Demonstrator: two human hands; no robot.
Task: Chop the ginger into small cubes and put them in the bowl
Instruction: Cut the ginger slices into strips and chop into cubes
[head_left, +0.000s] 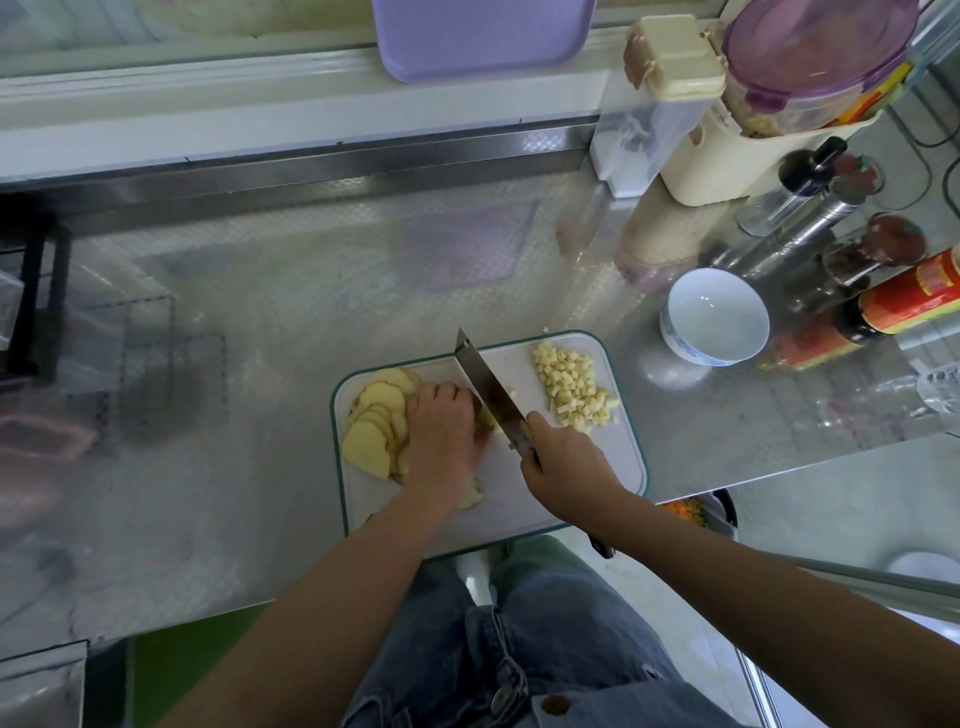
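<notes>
A white cutting board (618, 457) with a green rim lies near the counter's front edge. Yellow ginger slices (376, 423) are fanned on its left side. My left hand (444, 428) presses down with curled fingers on ginger beside the blade; that ginger is mostly hidden. My right hand (563, 465) grips the handle of a cleaver (488, 387), whose blade rests on the board against my left knuckles. A pile of small ginger cubes (571, 387) sits on the board's right side. A white bowl (714, 317) stands empty to the right, off the board.
Bottles and jars, including a red-labelled sauce bottle (904, 296), crowd the counter at right behind the bowl. A cream container (727, 150) and a clear dispenser (644, 119) stand at back right. A purple tray (480, 36) leans at the back. A black rack (31, 291) is at left.
</notes>
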